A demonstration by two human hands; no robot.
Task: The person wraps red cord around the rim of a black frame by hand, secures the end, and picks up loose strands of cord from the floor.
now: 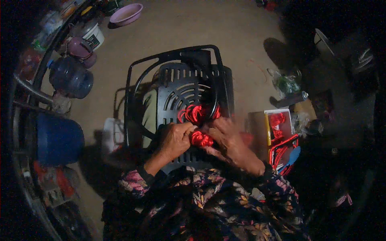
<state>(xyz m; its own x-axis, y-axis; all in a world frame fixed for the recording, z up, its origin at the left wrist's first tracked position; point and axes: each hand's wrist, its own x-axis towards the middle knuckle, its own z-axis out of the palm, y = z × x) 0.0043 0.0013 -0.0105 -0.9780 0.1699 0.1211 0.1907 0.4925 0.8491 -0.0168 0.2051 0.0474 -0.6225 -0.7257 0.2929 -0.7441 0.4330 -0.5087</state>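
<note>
A bundle of shiny red cord (pixel 202 139) lies between my two hands above a black slotted plastic chair seat (pixel 165 94). My left hand (pixel 177 135) is closed on the bundle's left side, thumb and fingers pinched together. On the right, my right hand (pixel 227 138) bends its fingers round the cord; it is a little blurred and hides part of the bundle. Just beyond my hands, more loops of red cord (pixel 192 114) rest on the seat, beside a curved black bar of the chair frame (pixel 217 86).
Right of the chair stands an open box (pixel 267 120) with red cord in it, beside red-handled and blue items. A blue tub (pixel 60 138), a large water bottle (pixel 70 77) and a white bucket (pixel 94 36) line the left. A pink basin (pixel 126 15) sits farther off.
</note>
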